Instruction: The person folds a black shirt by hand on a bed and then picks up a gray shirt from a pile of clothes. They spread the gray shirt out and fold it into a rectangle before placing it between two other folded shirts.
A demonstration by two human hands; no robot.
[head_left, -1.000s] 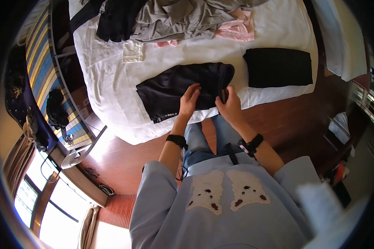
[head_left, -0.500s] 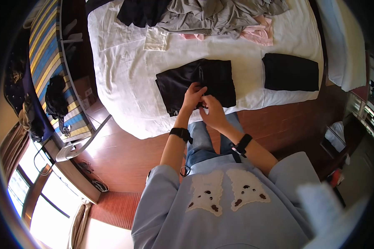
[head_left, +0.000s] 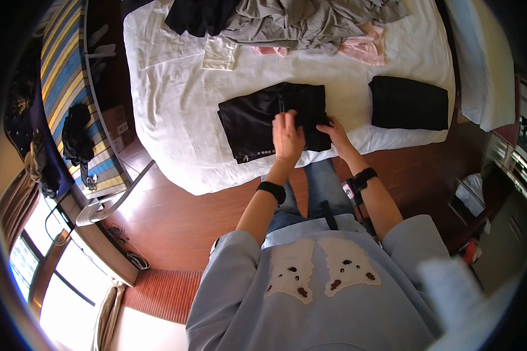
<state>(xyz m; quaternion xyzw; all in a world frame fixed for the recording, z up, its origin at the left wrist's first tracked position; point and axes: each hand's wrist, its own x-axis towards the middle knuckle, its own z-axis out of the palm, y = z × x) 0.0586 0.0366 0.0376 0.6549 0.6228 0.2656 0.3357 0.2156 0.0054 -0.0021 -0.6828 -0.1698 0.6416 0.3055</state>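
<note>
Black garment (head_left: 249, 120) lies folded under the fingers, near the front edge of the bed. The left hand (head_left: 288, 138) rests on top of it, fingers bent close together with the tips down on the cloth; whether they pinch any fabric I cannot tell. The right hand (head_left: 338, 137) is at the garment's right edge, thumb and forefinger a little apart and touching the cloth there, though whether they grip it is unclear. Just beyond the left fingertips a narrow grey strip (head_left: 281, 103) shows on the fabric, and a row of pale dots (head_left: 264, 152) runs along the near edge. Dark bands circle both wrists. To the right, well apart from the first garment, a second black garment (head_left: 410, 103) lies folded flat on the white sheet (head_left: 175, 117). Farther back is a small off-white square (head_left: 219, 54), and behind it a rumpled heap of grey cloth (head_left: 310, 26) with black cloth (head_left: 202, 17) at its left and pink cloth (head_left: 366, 47) showing beneath. Off to the left stands something covered in striped cloth (head_left: 58, 76), with a dark bundle (head_left: 78, 133) on it. Reddish-brown floor (head_left: 164, 219) shows below the bed.
</note>
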